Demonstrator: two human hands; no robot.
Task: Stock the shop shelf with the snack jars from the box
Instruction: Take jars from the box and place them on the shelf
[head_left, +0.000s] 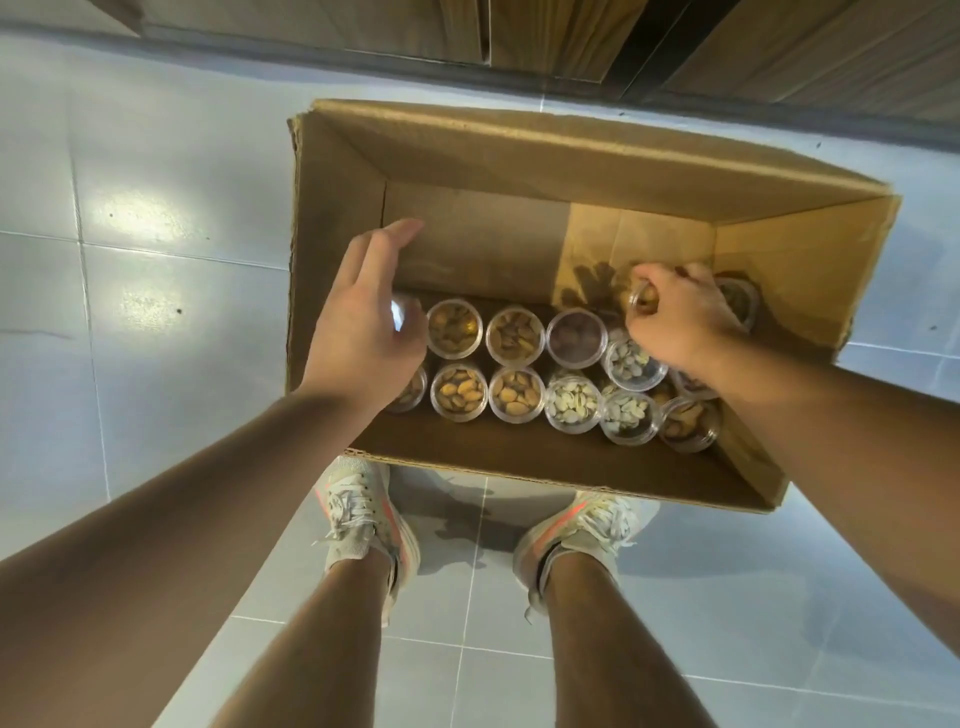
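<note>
An open cardboard box (519, 156) stands on the tiled floor in front of my feet. Several clear snack jars (514, 395) stand in two rows along its near side, filled with almonds, pale seeds and dark nuts. My right hand (680, 322) is down in the right part of the box, its fingers curled round the top of a jar of brown nuts (644, 299). My left hand (363, 317) hovers over the leftmost jars with fingers straight, holding nothing. It hides most of a jar with a shiny lid (399, 314).
The far half of the box floor (478, 234) is bare cardboard. A wooden cabinet front (519, 36) runs along the top of the view, past the box. My two feet in pale sneakers (363, 514) stand close to the near box wall on grey tiles.
</note>
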